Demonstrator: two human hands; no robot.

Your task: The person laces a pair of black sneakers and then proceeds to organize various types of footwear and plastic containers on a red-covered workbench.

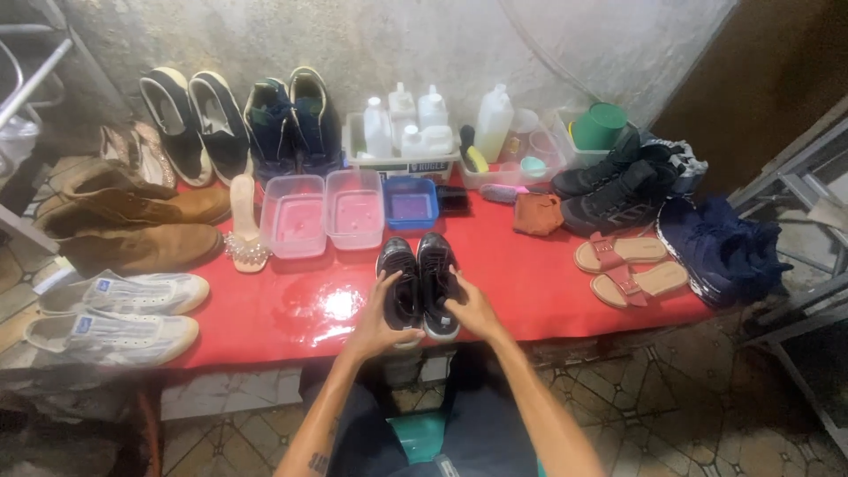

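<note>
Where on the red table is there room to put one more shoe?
Bare red table lies between the white sneakers and the black shoes under both hands. Another patch sits between those shoes and the pink sandals. The back row is crowded with tubs and bottles.

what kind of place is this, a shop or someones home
Likely a small shoe-cleaning stall: a red table lined with many pairs of shoes, white bottles and tubs of water, and both hands on a black pair.

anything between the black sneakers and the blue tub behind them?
No. In the head view only bare red table cover separates the black sneakers from the blue tub.
</note>
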